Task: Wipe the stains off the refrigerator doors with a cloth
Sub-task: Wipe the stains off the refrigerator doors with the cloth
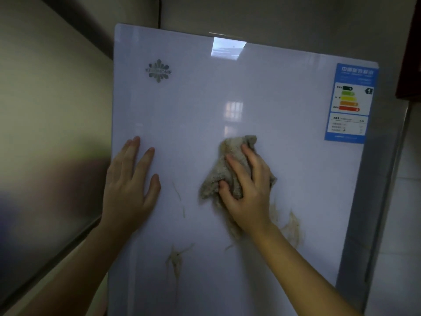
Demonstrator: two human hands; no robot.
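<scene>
A glossy white refrigerator door (227,92) fills the view. My right hand (247,188) presses a crumpled beige cloth (224,169) flat against the middle of the door. My left hand (129,181) rests flat on the door near its left edge, fingers apart, holding nothing. Brownish smeared stains show on the door: a patch (292,226) just right of my right wrist, a streaky one (176,258) lower down between my arms, and thin streaks (180,197) between my hands.
A blue energy label (349,103) is stuck at the door's upper right and a snowflake logo (158,71) at its upper left. A wall (50,110) stands close on the left. A dark cabinet corner (410,53) hangs at the upper right, above a tiled wall (403,224).
</scene>
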